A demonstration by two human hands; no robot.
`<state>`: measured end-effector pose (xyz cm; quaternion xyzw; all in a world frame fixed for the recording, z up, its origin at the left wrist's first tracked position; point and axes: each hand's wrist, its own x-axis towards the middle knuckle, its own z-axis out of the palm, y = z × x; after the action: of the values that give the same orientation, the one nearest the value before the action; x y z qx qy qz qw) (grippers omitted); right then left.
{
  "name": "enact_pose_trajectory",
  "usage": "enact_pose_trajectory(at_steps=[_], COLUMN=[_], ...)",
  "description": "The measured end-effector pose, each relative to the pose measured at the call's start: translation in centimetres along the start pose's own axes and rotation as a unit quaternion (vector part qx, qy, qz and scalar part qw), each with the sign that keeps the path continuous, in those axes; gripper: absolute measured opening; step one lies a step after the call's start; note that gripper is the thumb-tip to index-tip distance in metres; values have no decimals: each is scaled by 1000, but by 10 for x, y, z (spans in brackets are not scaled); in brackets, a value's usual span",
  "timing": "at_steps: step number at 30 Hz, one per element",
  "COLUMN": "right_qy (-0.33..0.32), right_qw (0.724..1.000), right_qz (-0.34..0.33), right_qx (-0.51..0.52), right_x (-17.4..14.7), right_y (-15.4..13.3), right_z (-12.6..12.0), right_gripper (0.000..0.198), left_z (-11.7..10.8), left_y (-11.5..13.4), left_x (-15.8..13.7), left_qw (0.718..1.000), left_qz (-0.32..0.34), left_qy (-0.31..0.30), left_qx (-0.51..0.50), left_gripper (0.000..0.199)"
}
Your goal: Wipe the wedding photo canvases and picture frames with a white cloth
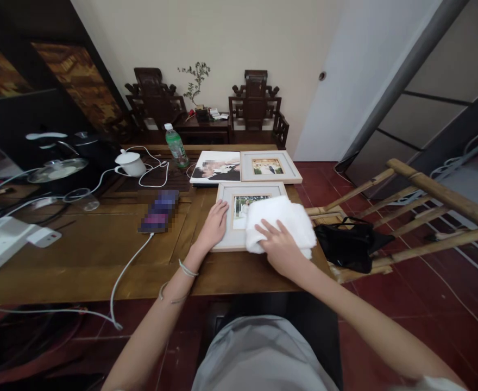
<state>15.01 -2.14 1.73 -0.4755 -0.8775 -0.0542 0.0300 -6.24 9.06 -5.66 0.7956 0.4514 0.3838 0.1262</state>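
Note:
A light-wood picture frame (221, 239) with a pale mat and a small photo lies flat near the table's front edge. My left hand (213, 224) holds the frame by its left side, with the fingers close together over the border. On the right part of the frame rests a folded white towel (291, 217), covering that side and some of the photo. My right hand (282, 250) holds the towel from above, pressing it down with fingers spread; its thumb is hidden. Behind lie a second picture frame (290, 167) and a white-bordered photo print (200, 176), side by side.
A phone (159, 212) on a white cable lies left of the frame. Farther left are a power strip (2, 244), a clear cup (82, 200), a lidded white mug (130, 163) and a green-labelled bottle (176, 146). A bamboo chair (438, 217) with a black bag (345, 247) stands right.

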Motion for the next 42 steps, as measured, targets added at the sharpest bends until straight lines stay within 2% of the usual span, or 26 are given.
enact_pose_trajectory(at_steps=[4,8,16,19,22,25,29,33,36,39,42], right_qy=[-21,-11,22,35,43,3,-44,-101,-121,-111,-87], right_qw=[998,997,994,992,990,993,997,995,988,983,985], right_qz=[46,58,82,94,105,92,28,-25,-74,-101,-74], right_qx=[-41,-50,-74,-80,-78,-77,-65,7,67,103,131], right_x=[-33,-33,47,75,91,87,50,2,-16,-11,14], right_y=[37,63,122,132,125,107,74,35,11,3,16], right_z=[-11,-8,15,17,18,19,9,-20,-39,-37,-15], right_gripper=[37,38,47,50,52,55,52,55,56,56,59], left_z=[2,2,3,4,4,4,5,6,6,5,4], left_y=[-2,-3,-3,-4,-5,-5,-4,-3,-3,-3,-2], left_x=[1,2,2,2,2,2,2,2,1,1,2], left_qw=[1000,1000,1000,1000,1000,1000,1000,1000,1000,1000,1000], left_qz=[7,20,18,17,15,10,6,8,11,12,13], left_qy=[1,-4,-9,-4,4,7,16,19,17,12,1], left_qx=[4,4,-5,-4,-4,-10,-15,-12,-7,-7,-5], left_gripper=[37,37,38,37,37,37,39,40,40,40,40])
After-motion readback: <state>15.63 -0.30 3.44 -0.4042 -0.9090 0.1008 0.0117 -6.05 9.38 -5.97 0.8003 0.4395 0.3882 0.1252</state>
